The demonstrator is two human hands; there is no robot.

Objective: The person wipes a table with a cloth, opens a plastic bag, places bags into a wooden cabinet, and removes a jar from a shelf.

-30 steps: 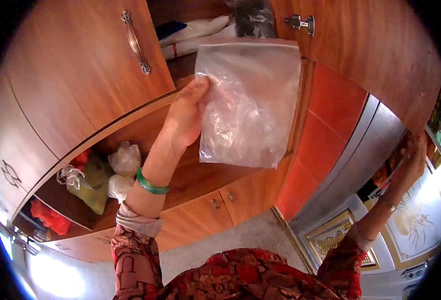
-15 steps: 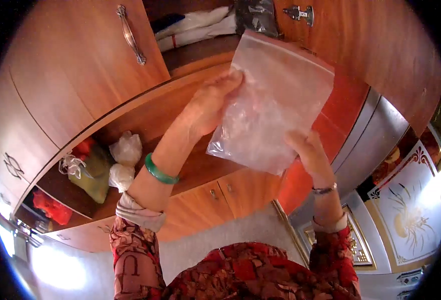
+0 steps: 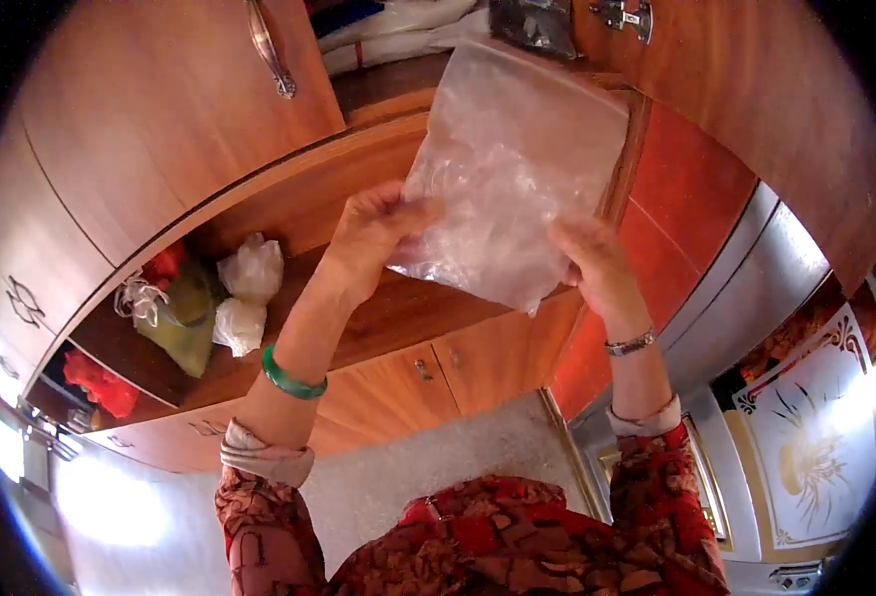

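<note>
A clear plastic bag [image 3: 517,149] is held up in front of me, tilted, with its wide edge toward the cabinet. My left hand [image 3: 373,233] grips its left side, thumb laid over the film and the other fingers partly behind. On the lower right side, my right hand [image 3: 597,263] pinches the bag between thumb and fingers. The film looks creased in the middle, and I cannot make out anything inside it. A green bangle [image 3: 292,374] circles my left wrist; a metal band [image 3: 630,344] is on the right one.
Behind the bag runs a wooden shelf [image 3: 359,323] with crumpled white plastic bags [image 3: 249,270], an olive-green bag [image 3: 182,333] and a red bag [image 3: 100,382]. An upper compartment holds folded white packages [image 3: 408,45]. Cabinet doors [image 3: 170,109] flank it; a decorated white panel [image 3: 805,437] stands right.
The bag has shifted left. My left hand has moved down and left along its side, and my right hand has come slightly up and left. Both hands still hold it.
</note>
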